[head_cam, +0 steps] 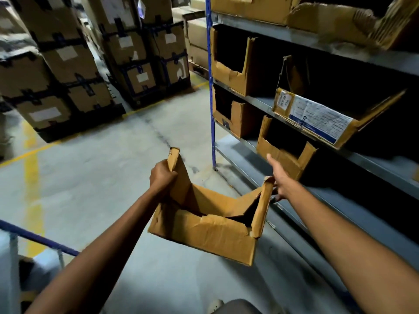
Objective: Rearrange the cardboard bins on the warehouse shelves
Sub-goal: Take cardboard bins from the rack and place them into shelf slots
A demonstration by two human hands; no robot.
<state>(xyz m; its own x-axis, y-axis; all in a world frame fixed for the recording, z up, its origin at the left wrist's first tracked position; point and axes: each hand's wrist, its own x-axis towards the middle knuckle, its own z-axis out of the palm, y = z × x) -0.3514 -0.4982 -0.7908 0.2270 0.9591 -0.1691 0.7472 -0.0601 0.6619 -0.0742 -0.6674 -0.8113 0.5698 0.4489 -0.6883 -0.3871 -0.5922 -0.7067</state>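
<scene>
Right of the blue steel shelf post (212,109) several brown cut-front cardboard bins (229,71) sit shelved, yet our torn brown open-topped cardboard bin (210,223) hangs unplaced before that post's foot, left hand (162,175) clenching its flap, right hand (280,177) touching its wall, clasp unclear.

Bare forearms (108,241), left hand (162,176), right hand (281,177) — grey garment (238,308) below

We can read almost nothing here. The tilted cardboard bin (349,133) on the shelf (258,101) carries a white-and-blue label (319,120) whose fine print is too blurred for us to read. Beside it is a small sticker (283,100) with unclear characters. The white labels on the stacked cartons (68,71) show us no legible text.
</scene>
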